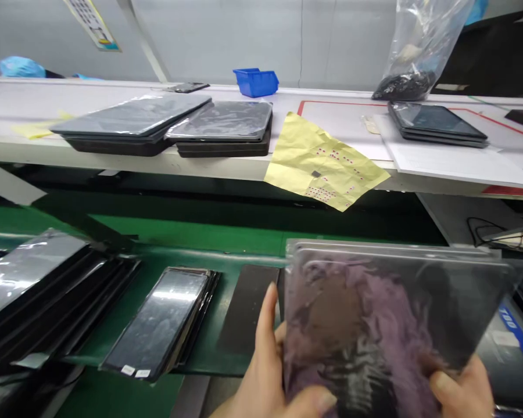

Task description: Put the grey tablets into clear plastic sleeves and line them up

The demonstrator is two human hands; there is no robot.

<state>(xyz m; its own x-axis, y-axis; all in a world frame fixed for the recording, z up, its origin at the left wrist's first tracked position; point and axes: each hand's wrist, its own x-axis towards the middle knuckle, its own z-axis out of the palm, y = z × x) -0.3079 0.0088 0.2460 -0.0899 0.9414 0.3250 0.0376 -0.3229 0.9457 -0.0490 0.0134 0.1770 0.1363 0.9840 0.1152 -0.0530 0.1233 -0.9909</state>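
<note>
Between my two hands is a small stack of glossy dark tablet screens (401, 325) in clear plastic film, tilted up toward me. My left hand (264, 368) grips the left edge, its thumb on the front face and one finger pointing up beside the edge. The lower right part is held by my right hand (464, 386), whose thumb presses the front; its other fingers are hidden behind. Left of the held stack, a dark flat panel (248, 307) and a pile of film-wrapped screens (161, 319) lie on a green surface (146, 284).
A white shelf (226, 165) crosses above, carrying stacked tablets (135, 116), more wrapped screens (226, 122), a blue bin (256, 82) and tablets on paper (438, 123). Yellow paper (322, 162) overhangs its edge. A larger screen stack (39, 278) lies far left.
</note>
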